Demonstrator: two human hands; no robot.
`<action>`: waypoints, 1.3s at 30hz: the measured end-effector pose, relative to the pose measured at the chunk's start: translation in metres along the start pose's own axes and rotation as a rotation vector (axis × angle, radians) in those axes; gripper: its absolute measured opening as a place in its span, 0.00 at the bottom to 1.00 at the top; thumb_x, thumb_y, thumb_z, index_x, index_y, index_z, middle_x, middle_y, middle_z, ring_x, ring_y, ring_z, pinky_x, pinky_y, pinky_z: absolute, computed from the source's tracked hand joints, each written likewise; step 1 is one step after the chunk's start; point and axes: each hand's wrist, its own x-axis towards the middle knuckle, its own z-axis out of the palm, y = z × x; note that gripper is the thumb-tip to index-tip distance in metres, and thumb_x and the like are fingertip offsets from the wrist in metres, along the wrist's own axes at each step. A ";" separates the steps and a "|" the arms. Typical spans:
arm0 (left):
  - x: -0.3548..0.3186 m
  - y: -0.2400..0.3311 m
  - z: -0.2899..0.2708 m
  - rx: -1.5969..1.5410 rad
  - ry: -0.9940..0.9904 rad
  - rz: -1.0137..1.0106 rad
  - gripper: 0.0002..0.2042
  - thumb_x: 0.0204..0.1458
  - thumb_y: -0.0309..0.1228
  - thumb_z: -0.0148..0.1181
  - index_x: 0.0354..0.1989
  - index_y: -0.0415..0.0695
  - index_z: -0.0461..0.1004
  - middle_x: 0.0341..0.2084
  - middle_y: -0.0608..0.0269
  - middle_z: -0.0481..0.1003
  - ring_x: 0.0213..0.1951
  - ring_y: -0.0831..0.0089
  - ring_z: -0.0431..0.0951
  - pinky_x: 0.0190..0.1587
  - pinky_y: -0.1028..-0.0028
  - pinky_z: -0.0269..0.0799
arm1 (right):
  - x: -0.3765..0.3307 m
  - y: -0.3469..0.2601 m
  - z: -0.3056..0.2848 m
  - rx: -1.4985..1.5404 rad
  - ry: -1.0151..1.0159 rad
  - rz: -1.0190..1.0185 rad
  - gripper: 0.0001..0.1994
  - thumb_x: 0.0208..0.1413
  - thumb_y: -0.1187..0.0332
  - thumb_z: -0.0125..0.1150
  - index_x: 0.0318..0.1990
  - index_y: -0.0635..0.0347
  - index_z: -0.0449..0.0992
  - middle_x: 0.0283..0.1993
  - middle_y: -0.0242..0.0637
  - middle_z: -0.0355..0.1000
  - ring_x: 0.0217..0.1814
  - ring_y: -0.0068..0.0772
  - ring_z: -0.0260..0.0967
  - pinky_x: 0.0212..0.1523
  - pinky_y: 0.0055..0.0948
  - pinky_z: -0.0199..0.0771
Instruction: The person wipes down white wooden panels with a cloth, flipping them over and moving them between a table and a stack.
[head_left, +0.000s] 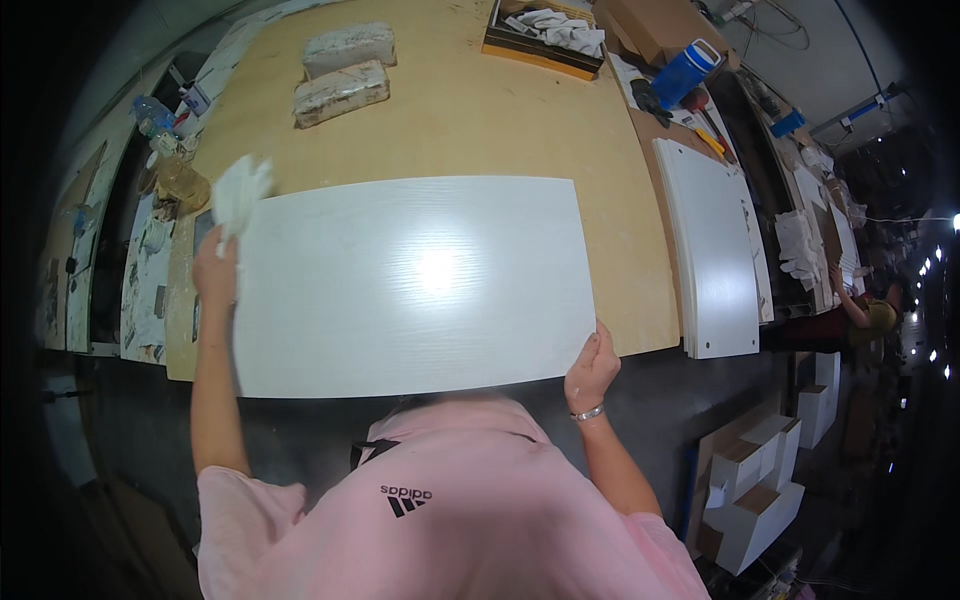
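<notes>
Right hand [593, 365] at the near-right corner of the white panel [415, 285], fingers narrow on its edge, underside hidden from me; panel lies flat on the surface [460, 140], near edge jutting slightly past it; left hand [215, 268] at the panel's far-left corner, fingers bunched round a white cloth [240, 195]; cloth is motion-blurred, so can't tell if it's touching the face.

Progress, my read: cloth work on the panel is under way, not finished; top face shows no obvious dirt, though glare mid-panel hides detail; can't tell which parts are covered; edges and underside can't be confirmed either.

Room: torso [470, 510] sits close to the panel's near edge, little slack there; right of the panel, a bare strip, then a stack of white panels [715, 250]; left of it, a thinner strip; amber jar [183, 185] just off the far-left corner, likely knock risk; past the far edge, wide bare surface, then two pale blocks [342, 94] far-left and a box [540, 58] far-right
</notes>
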 end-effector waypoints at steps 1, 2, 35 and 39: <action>0.009 -0.033 -0.025 0.173 0.075 -0.085 0.18 0.56 0.34 0.60 0.54 0.39 0.76 0.48 0.49 0.79 0.48 0.55 0.79 0.52 0.63 0.72 | 0.000 -0.003 0.001 0.028 -0.013 0.001 0.15 0.65 0.72 0.44 0.52 0.70 0.75 0.36 0.53 0.78 0.34 0.45 0.78 0.38 0.36 0.75; 0.015 -0.050 -0.042 0.335 0.148 -0.163 0.18 0.56 0.34 0.60 0.54 0.39 0.76 0.47 0.49 0.79 0.46 0.55 0.80 0.50 0.64 0.73 | 0.002 -0.007 0.001 0.050 -0.015 0.004 0.15 0.65 0.72 0.44 0.52 0.70 0.75 0.36 0.53 0.78 0.34 0.45 0.78 0.38 0.35 0.74; -0.141 0.191 -0.025 -0.273 -0.251 0.367 0.20 0.57 0.40 0.59 0.57 0.50 0.74 0.61 0.58 0.70 0.64 0.54 0.65 0.66 0.43 0.50 | 0.044 -0.106 0.019 0.241 -0.532 -0.454 0.42 0.48 0.60 0.68 0.71 0.61 0.57 0.76 0.58 0.43 0.76 0.61 0.43 0.71 0.50 0.49; -0.125 0.125 0.013 -0.033 -0.084 0.249 0.17 0.56 0.36 0.58 0.53 0.48 0.75 0.60 0.58 0.70 0.63 0.54 0.65 0.66 0.45 0.51 | -0.006 -0.182 0.078 -0.014 -0.825 -0.893 0.46 0.40 0.48 0.73 0.69 0.50 0.62 0.73 0.55 0.51 0.73 0.71 0.45 0.67 0.65 0.50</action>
